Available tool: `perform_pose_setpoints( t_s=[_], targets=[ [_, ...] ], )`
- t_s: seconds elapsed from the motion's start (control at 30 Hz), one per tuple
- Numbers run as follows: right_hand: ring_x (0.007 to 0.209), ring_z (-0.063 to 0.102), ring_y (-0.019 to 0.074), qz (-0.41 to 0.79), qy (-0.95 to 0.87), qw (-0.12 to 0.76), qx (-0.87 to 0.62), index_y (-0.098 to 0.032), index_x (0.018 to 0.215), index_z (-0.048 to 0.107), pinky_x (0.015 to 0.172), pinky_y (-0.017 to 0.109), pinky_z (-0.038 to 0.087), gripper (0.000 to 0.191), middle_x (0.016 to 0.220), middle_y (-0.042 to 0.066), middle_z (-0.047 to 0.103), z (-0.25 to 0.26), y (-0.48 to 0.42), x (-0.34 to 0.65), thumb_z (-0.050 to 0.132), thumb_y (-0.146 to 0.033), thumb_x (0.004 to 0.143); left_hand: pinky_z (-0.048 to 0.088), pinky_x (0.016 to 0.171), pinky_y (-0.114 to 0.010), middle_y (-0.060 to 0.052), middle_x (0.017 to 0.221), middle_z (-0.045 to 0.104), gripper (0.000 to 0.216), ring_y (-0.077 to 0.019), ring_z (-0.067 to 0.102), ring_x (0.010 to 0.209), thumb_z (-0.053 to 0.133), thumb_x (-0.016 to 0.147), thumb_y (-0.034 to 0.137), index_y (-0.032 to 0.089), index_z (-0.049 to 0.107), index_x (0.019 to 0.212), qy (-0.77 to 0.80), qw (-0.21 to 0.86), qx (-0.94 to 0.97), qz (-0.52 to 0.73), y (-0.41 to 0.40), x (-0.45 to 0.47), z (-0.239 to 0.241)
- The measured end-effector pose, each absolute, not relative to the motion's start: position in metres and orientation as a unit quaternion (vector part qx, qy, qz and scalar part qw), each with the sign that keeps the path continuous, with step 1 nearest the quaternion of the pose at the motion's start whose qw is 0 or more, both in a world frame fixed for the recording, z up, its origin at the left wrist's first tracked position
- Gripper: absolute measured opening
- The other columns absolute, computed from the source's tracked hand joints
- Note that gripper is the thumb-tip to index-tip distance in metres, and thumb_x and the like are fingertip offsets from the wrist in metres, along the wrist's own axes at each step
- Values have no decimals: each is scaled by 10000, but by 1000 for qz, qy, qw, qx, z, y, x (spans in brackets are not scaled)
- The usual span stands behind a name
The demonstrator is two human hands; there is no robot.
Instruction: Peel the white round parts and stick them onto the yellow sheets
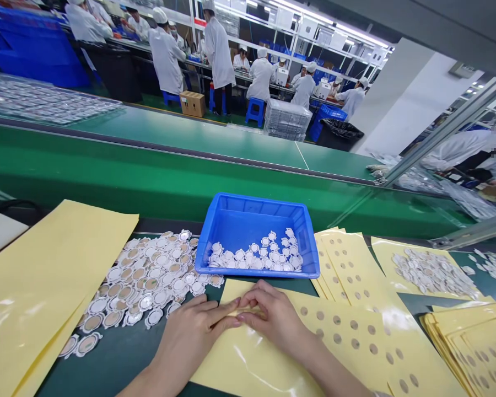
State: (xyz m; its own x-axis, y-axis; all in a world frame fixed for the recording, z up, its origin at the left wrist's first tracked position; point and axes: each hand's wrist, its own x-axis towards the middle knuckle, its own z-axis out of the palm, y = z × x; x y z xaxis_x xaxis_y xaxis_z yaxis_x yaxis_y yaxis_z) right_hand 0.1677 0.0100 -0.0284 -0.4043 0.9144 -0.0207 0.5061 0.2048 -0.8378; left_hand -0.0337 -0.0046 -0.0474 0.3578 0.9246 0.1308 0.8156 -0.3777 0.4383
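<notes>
My left hand (196, 325) and my right hand (275, 317) meet over a glossy yellow sheet (248, 358), both closed with thumbs and fingertips pinched together. Whatever sits between the fingertips is too small or hidden to make out. Rows of round greyish-brown discs (337, 320) dot the right part of that sheet. Just beyond my hands is a blue plastic bin (258, 205), with many small white round pieces (275, 257) along its near side. Beside my left hand lies a heap of white-rimmed round pieces (149, 275), some with tan centres.
Large yellow sheets (45, 286) lie at left. More dotted sheets (343, 264) and a yellow stack (471, 342) stand at right, near another pile of white pieces (434, 270). A green ledge (169, 165) runs behind; beyond it, people in white coats work.
</notes>
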Motion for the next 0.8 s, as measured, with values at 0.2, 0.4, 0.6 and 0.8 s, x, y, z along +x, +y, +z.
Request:
perform_pose_setpoints(
  t_s=[0.2,0.4,0.6,0.8],
  targets=[
    [797,649,163,375,-744,227,-504,-190,881,669,708,250,492,141,888,20,641,-27,10,165,723,-102,786,463,596,-292,-17,712,741,483,-208,610,670,372,949,610,330,755,1040,540,174,799,201,-5,-33,-46],
    [755,627,142,369,-742,242,-504,-195,848,643,656,225,457,150,851,-3,619,-34,10,164,726,-90,780,456,536,-270,-10,684,737,560,-197,612,630,331,923,679,328,746,1060,533,168,800,217,-3,-32,-41],
    [799,628,168,357,-754,227,-503,-204,967,645,695,259,458,173,912,20,613,-38,9,166,717,-151,818,455,485,-263,19,672,740,602,-184,606,580,302,899,716,338,757,1011,520,161,802,244,0,-31,-35],
    [753,627,160,360,-748,233,-507,-183,855,639,649,245,430,101,870,17,608,-36,8,163,718,-137,811,445,468,-256,5,600,702,588,-189,584,569,353,860,754,349,761,987,535,193,781,259,1,-31,-39]
  ],
)
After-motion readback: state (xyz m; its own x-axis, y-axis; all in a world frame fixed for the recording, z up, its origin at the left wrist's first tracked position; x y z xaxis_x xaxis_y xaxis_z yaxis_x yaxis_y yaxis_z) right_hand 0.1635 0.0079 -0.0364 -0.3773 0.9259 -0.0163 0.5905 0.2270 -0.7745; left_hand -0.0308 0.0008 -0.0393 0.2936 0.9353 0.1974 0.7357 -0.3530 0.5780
